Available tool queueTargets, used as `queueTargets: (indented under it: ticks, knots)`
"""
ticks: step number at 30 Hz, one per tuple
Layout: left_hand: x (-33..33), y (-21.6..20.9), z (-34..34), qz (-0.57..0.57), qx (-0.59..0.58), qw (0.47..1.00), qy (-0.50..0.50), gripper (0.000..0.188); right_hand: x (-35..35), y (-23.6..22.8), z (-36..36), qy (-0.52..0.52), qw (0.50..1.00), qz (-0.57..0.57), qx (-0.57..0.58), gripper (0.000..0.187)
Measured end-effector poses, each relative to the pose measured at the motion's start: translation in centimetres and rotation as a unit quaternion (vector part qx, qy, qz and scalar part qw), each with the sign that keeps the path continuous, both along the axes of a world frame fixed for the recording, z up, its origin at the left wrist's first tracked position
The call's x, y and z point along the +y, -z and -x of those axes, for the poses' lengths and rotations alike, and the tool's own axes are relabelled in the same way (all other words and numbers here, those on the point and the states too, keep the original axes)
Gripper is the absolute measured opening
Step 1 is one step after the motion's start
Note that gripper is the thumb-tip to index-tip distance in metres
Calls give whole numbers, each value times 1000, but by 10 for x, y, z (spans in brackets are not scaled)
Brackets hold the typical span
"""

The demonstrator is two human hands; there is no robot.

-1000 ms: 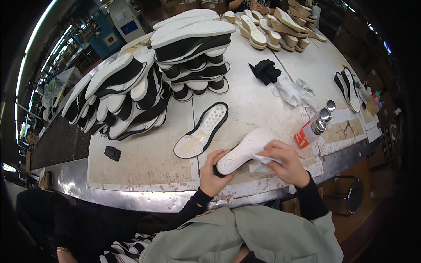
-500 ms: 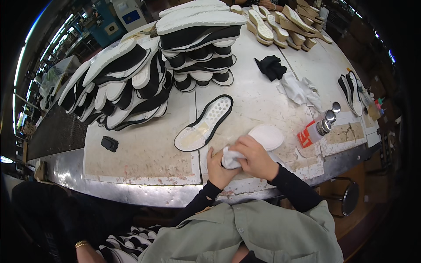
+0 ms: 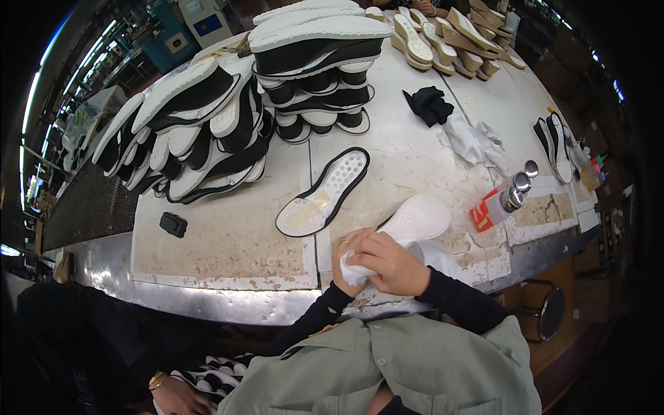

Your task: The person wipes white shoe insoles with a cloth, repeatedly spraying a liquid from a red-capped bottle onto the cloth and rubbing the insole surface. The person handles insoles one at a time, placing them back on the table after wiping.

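Note:
A white-bottomed shoe sole (image 3: 420, 216) lies in front of me, its near end hidden under my two hands. My left hand (image 3: 340, 250) is closed round that hidden end. Pressed against it, my right hand (image 3: 398, 266) grips a bunched white cloth (image 3: 354, 271) between its fingers. More white material (image 3: 434, 257) shows beside my right wrist, partly covered by it. Just beyond my hands, a single black-rimmed sole (image 3: 321, 197) rests with its dotted white inner side up.
Tall piles of black-and-white soles (image 3: 315, 52) stand far left; tan wedge soles (image 3: 443, 45) lie at the back. Black cloth (image 3: 429, 105), white rag (image 3: 474, 142), metal-topped bottles (image 3: 508, 200) and a small black object (image 3: 173, 225) sit around. A co-worker's braceleted hand (image 3: 178, 395) touches soles at lower left.
My hands have drawn closer together, and the right hand with the cloth has moved slightly lower. The sole's visible end has shifted a little right. The co-worker's hand has come further into view.

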State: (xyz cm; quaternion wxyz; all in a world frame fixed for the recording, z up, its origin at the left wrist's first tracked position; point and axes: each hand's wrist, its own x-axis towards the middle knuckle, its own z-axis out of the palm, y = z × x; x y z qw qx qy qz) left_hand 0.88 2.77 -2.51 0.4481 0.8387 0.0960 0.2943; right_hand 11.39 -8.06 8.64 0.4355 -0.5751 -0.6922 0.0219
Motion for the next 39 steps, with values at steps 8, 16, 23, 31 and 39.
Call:
queueTargets:
  ticks: [8,16,23,31,39]
  knots:
    - [-11,-44,-7,51,-23,998,-42,53,-11,11,3,101,995,-8,24,40]
    - [-15,-54,-7,70,-2,993,-95,56,-48,7,-16,159,986,53,4,38]
    - [-13,-55,-5,98,-9,991,-91,59,-33,5,4,102,988,58,102,41]
    - [-14,-56,-4,93,-17,991,-98,62,-28,12,16,160,980,33,110,40]
    - [-15,-43,-7,84,-13,990,-112,51,11,-4,-1,58,997,1,52,41]
